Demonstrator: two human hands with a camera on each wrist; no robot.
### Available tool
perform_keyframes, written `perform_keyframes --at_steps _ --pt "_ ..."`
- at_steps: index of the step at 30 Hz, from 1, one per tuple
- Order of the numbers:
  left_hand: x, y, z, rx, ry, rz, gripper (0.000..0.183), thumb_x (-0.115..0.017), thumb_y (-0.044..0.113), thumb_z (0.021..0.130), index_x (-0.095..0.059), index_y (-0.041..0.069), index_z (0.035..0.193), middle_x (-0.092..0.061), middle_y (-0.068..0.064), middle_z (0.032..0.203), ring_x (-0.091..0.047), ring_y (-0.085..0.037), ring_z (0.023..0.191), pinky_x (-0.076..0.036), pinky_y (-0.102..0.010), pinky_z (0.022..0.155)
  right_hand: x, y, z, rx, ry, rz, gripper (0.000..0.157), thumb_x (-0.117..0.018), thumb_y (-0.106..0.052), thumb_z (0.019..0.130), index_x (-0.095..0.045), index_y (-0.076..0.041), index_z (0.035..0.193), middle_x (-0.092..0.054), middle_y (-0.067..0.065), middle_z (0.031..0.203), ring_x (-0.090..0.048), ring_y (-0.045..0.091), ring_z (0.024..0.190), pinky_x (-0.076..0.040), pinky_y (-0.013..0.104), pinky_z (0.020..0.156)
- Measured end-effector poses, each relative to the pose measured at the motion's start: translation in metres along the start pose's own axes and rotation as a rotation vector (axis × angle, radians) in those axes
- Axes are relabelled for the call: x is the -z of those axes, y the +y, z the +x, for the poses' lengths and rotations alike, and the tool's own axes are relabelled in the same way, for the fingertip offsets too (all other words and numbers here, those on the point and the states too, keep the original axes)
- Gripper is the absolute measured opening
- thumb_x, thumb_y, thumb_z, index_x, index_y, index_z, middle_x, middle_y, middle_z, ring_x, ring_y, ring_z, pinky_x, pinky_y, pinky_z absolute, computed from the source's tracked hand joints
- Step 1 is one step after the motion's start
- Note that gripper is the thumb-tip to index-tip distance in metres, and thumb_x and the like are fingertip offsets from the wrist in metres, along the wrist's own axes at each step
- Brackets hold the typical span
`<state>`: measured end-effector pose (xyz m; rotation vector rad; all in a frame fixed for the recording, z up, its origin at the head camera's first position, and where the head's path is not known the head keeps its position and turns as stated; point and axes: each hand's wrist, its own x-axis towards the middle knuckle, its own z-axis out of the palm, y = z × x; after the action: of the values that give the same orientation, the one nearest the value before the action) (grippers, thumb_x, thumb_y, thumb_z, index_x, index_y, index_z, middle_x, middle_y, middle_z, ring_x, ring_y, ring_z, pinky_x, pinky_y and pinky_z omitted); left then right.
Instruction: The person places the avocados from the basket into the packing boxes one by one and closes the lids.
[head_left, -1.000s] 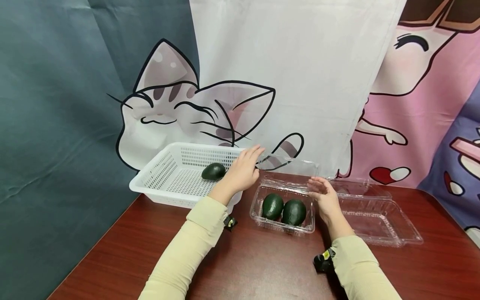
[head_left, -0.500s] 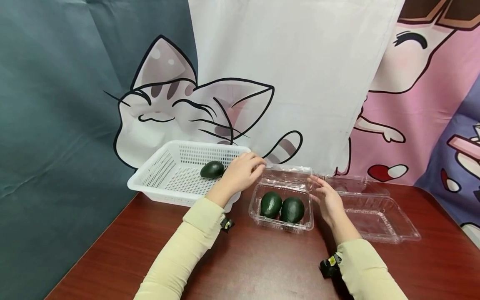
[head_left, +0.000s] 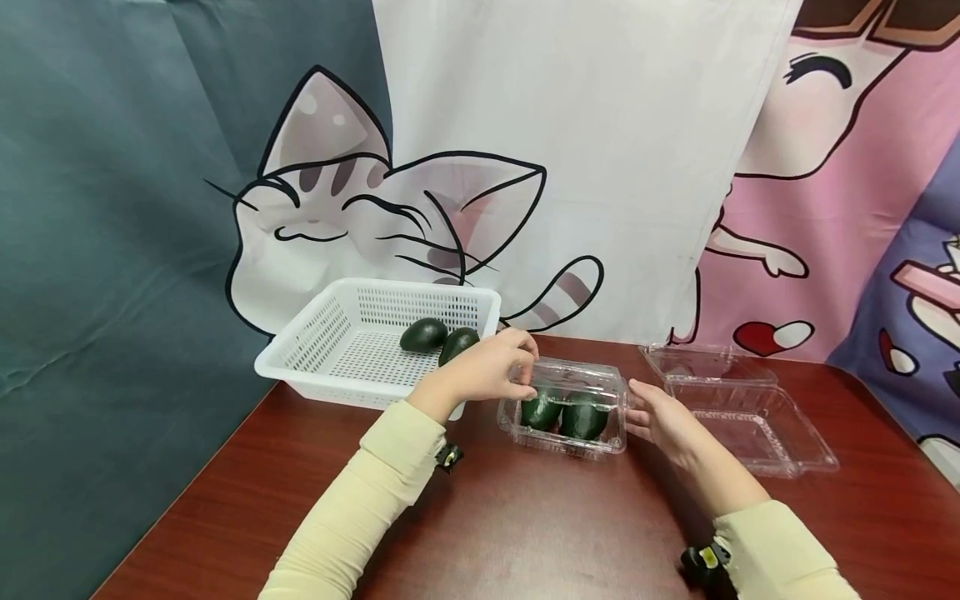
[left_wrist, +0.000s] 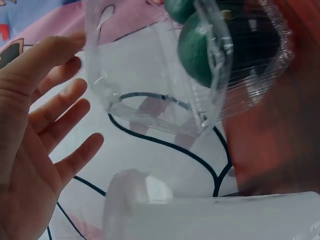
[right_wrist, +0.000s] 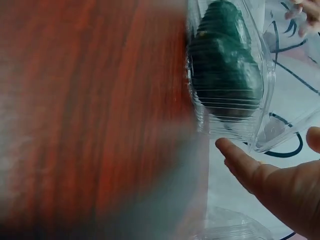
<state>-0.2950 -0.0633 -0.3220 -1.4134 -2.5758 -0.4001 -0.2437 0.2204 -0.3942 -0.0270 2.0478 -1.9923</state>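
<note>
A clear plastic clamshell box (head_left: 562, 442) on the table holds two dark green avocados (head_left: 583, 419). Its hinged lid (head_left: 585, 375) is tilted forward, partly lowered over them. At the lid's left edge is my left hand (head_left: 487, 367); in the left wrist view its fingers are spread and loosely bent, with one fingertip at the lid's rim (left_wrist: 92, 55). My right hand (head_left: 675, 421) is at the box's right side, fingers extended. From the right wrist, a fingertip of that hand (right_wrist: 280, 185) appears close to the box's end wall; contact cannot be made out.
Left of the box stands a white perforated basket (head_left: 300, 375) with two more avocados (head_left: 423, 335), one partly hidden by my left forearm. A second clear clamshell (head_left: 750, 437), lid raised, lies on the right. A printed cloth (head_left: 637, 167) hangs behind the table.
The box's lid has swung from upright and leaning back to tilted forward over the avocados. My left hand came down and nearer with it; my right hand shifted slightly lower along the box's side.
</note>
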Motion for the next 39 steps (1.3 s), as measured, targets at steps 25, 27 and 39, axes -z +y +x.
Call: perform_keyframes --at_steps 25,27,39 --pt "-0.026 0.009 0.003 0.179 -0.339 0.078 0.056 -0.072 0.044 0.076 -0.055 0.023 0.125 -0.046 0.002 0.132 -0.038 -0.017 0.124 -0.037 -0.034 0.097 0.003 0.014 -0.023 -0.162 -0.321 -0.121 0.024 -0.036 -0.022 0.091 -0.047 -0.002 0.093 -0.059 0.006 0.078 -0.061 0.016 0.065 -0.049 0.025 0.047" --pt "-0.026 0.009 0.003 0.182 -0.343 0.071 0.056 -0.072 0.044 0.076 -0.055 0.023 0.125 -0.046 0.002 0.132 -0.037 -0.017 0.125 -0.037 -0.034 0.097 0.002 0.014 -0.024 -0.153 -0.342 -0.135 0.027 -0.038 -0.022 0.092 -0.049 0.002 0.095 -0.059 0.005 0.075 -0.061 0.014 0.063 -0.047 0.023 0.046" --pt "-0.026 0.011 0.003 0.19 -0.342 -0.002 0.054 -0.075 0.039 0.075 -0.056 0.02 0.122 -0.045 0.0 0.131 -0.037 -0.018 0.124 -0.038 -0.03 0.096 0.001 0.014 -0.02 -0.152 -0.314 -0.145 0.018 -0.042 -0.018 0.089 -0.055 -0.009 0.081 -0.052 -0.004 0.062 -0.049 0.007 0.053 -0.043 0.019 0.046"
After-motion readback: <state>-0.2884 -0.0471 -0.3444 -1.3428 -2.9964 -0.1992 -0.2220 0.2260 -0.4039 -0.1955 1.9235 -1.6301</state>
